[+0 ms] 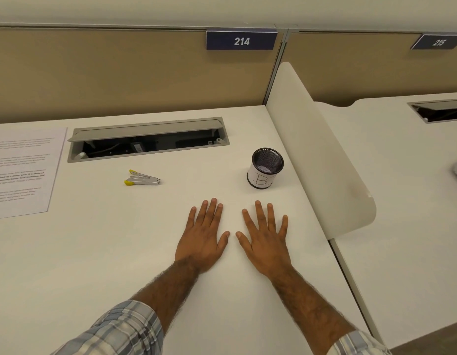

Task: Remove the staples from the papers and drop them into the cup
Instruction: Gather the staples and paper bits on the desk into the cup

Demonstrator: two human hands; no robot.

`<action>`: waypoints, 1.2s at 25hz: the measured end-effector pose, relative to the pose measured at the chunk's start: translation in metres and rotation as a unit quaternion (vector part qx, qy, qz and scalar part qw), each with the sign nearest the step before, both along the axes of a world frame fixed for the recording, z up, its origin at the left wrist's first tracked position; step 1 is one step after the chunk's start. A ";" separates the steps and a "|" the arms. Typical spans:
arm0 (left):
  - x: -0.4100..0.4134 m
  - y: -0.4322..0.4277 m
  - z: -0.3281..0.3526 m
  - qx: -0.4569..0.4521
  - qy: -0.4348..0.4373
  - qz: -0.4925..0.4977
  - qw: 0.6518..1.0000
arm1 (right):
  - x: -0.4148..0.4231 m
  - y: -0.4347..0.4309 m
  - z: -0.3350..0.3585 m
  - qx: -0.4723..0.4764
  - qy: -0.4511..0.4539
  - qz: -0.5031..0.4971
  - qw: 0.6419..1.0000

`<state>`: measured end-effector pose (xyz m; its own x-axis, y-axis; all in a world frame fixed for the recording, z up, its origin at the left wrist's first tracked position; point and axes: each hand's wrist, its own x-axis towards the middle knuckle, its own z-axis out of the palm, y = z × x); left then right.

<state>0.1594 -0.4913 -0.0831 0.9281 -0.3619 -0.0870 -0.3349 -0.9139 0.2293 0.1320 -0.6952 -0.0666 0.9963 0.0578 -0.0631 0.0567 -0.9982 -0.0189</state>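
Note:
My left hand (203,235) and my right hand (265,239) lie flat, palms down and fingers spread, side by side on the white desk (119,252). Neither holds anything. A black mesh cup (264,171) with a white label marked "B" stands upright just beyond my right hand. A silver staple remover with yellow tips (141,178) lies further left, beyond my left hand. Printed papers (19,172) lie at the desk's far left edge, partly cut off; no staple is visible from here.
An open grey cable tray (148,139) is recessed in the desk behind the staple remover. A white curved divider (322,160) bounds the desk on the right, with a neighbouring desk beyond. A tan partition with signs 214 and 215 stands behind.

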 end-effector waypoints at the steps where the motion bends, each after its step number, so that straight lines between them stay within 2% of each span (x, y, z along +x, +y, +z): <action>1: 0.000 0.000 0.000 0.000 0.001 0.001 1.000 | 0.000 0.001 -0.001 -0.013 -0.010 0.003 1.000; 4: 0.001 0.001 -0.001 0.004 0.003 0.001 1.000 | 0.002 0.005 0.000 -0.032 -0.020 0.005 0.999; 8: 0.000 0.001 -0.002 0.007 -0.003 0.000 1.000 | 0.004 0.011 0.004 -0.023 0.017 -0.011 1.000; 10: -0.001 0.002 -0.003 -0.001 -0.010 0.001 1.000 | 0.007 0.010 0.010 0.066 0.038 -0.034 0.997; 11: -0.001 0.003 -0.003 -0.005 -0.014 0.002 1.000 | 0.011 0.008 0.013 0.157 0.040 -0.051 0.986; 12: -0.001 0.003 -0.004 -0.007 -0.018 0.002 1.000 | 0.015 0.005 0.020 0.268 0.035 -0.074 0.960; 14: 0.000 0.002 -0.004 -0.008 -0.021 -0.003 1.000 | 0.025 0.001 0.040 0.480 0.019 -0.160 0.863; 17: -0.001 0.001 -0.003 -0.013 -0.021 -0.004 1.000 | 0.037 -0.005 0.071 0.706 0.028 -0.286 0.647; 18: -0.001 0.002 -0.003 -0.014 -0.018 -0.003 1.000 | 0.043 -0.008 0.079 0.760 0.042 -0.308 0.571; 19: -0.002 0.002 -0.002 -0.016 -0.015 -0.003 1.000 | 0.049 -0.012 0.087 0.796 0.059 -0.320 0.511; 20: -0.002 0.002 -0.002 -0.017 -0.014 -0.003 1.000 | 0.056 -0.016 0.096 0.814 0.073 -0.324 0.477; 21: -0.001 0.002 -0.002 -0.018 -0.015 -0.003 1.000 | 0.064 -0.019 0.105 0.820 0.081 -0.322 0.466; 22: -0.001 0.002 -0.002 -0.020 -0.016 -0.003 1.000 | 0.073 -0.022 0.113 0.819 0.079 -0.316 0.472; 24: 0.000 0.002 -0.001 -0.023 -0.013 -0.003 1.000 | 0.091 -0.025 0.125 0.792 0.048 -0.305 0.527; 25: 0.000 0.002 -0.001 -0.022 -0.013 -0.003 1.000 | 0.101 -0.026 0.129 0.760 0.020 -0.297 0.578; 28: -0.001 0.002 -0.002 -0.011 -0.013 -0.003 1.000 | 0.128 -0.032 0.133 0.561 -0.080 -0.265 0.780; 30: -0.001 0.002 -0.001 -0.016 -0.012 -0.001 1.000 | 0.143 -0.037 0.132 0.415 -0.100 -0.231 0.874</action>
